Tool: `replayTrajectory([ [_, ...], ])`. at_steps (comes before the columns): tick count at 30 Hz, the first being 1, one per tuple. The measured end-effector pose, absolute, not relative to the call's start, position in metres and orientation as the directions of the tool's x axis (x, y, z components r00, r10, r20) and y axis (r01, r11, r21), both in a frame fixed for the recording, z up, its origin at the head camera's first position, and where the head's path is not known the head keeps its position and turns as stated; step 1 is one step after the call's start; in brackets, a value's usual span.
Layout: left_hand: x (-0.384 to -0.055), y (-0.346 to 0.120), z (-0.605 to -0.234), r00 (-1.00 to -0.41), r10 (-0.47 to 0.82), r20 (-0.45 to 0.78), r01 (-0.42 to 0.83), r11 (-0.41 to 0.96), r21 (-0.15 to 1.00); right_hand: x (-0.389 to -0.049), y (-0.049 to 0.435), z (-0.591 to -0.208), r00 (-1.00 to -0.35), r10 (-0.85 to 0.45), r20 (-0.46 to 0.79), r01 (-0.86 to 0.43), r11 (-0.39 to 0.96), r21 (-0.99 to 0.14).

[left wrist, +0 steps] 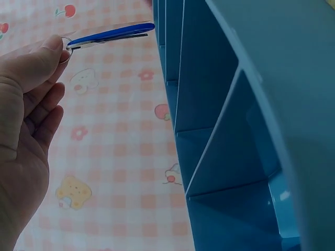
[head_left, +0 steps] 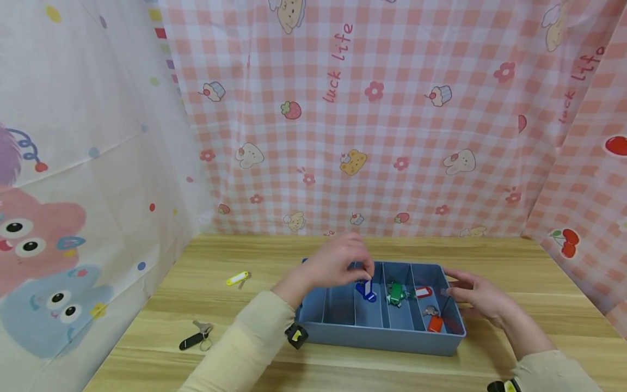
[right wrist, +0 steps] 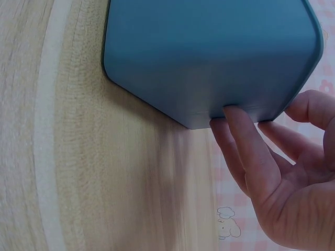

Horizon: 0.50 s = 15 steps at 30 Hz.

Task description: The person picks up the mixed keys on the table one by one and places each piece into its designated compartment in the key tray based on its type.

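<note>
In the head view, my left hand [head_left: 345, 261] is over the middle compartment of a blue divided box [head_left: 372, 336]. Its thumb and finger pinch the ring of a key with a blue key tag [left wrist: 112, 34]. More blue plastic shows just under that tag in the head view. My right hand [head_left: 482, 296] grips the box's right end wall, fingertips against the outside [right wrist: 230, 78] and thumb over the rim. Green key tags [head_left: 395, 293] with keys lie in the compartment to the right. The rightmost one holds a red key tag [head_left: 423, 292] and an orange-red key tag [head_left: 435, 324].
On the wooden table [head_left: 161, 326], left of the box, lie a yellow key tag [head_left: 237, 278] with a key and a black key tag [head_left: 191, 341] with keys and a ring. A checked pink curtain [head_left: 313, 136] hangs behind the table, a white patterned one [head_left: 112, 179] at the left.
</note>
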State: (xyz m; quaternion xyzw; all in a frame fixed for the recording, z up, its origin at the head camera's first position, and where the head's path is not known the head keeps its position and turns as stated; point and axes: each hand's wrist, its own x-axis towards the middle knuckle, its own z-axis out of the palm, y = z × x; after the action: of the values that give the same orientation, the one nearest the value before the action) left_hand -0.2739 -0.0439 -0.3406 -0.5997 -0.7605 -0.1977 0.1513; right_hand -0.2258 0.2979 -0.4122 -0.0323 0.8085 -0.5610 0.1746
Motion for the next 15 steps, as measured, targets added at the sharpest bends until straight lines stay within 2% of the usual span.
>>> replayTrajectory([
  [15, -0.278, -0.031, -0.343, -0.231, 0.89, 0.393, 0.971, 0.185, 0.152, -0.226, 0.298, -0.413, -0.938, -0.25, -0.239, 0.137, 0.367, -0.92],
])
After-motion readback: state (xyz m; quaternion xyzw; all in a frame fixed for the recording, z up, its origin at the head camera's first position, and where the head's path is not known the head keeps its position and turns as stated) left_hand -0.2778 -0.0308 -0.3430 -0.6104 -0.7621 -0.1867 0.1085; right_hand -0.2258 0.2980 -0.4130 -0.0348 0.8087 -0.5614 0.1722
